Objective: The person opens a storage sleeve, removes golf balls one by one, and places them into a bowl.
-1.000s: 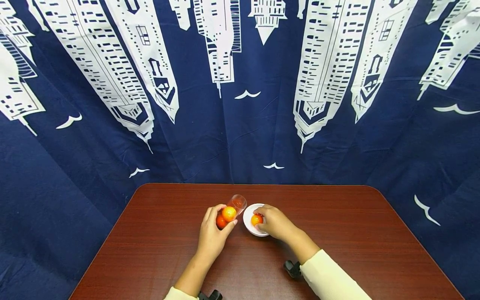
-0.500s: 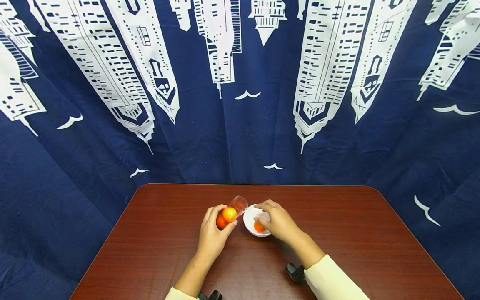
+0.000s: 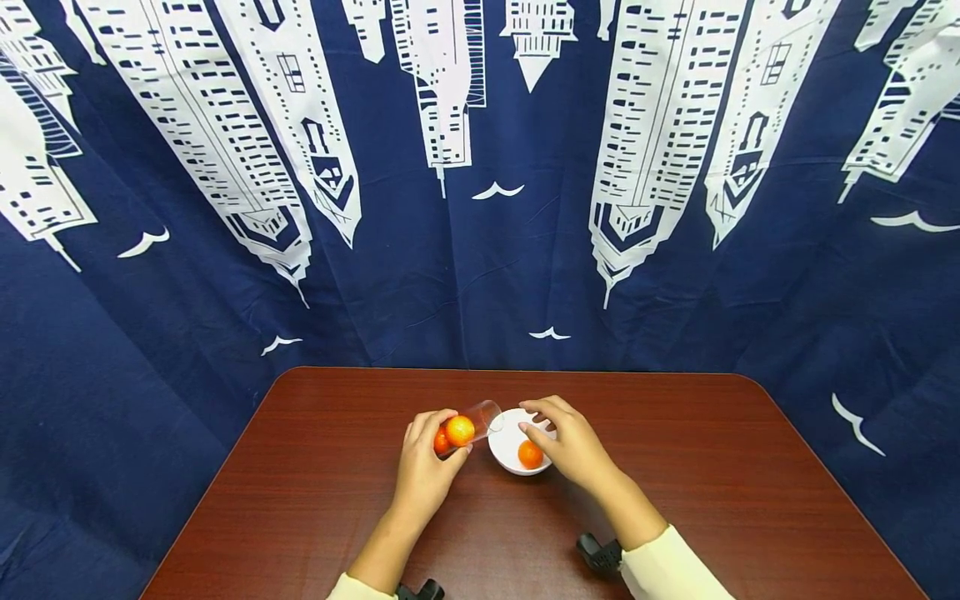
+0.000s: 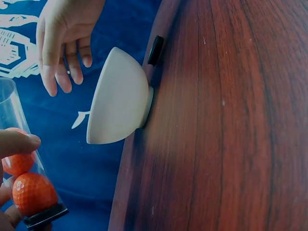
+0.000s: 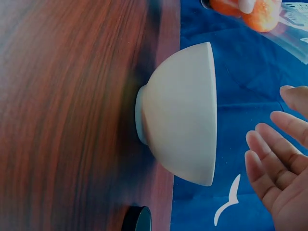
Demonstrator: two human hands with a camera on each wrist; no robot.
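Toward the far edge of the desk [image 3: 675, 442], the left hand [image 3: 422, 468] is gripping a tilted clear tube [image 3: 483, 419] of orange balls [image 3: 460, 431] beside a bowl [image 3: 503, 450] holding another, while the empty right hand [image 3: 576, 448] is hovering above, fingers parted, gentle tilting probably giving best control.

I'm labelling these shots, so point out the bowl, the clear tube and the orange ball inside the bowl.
Bowl [image 5: 180, 113]: right wrist view, middle of its outer wall.
Clear tube [image 3: 481, 420]: head view, its see-through side wall.
Orange ball [image 3: 530, 454]: head view, middle of its visible face.
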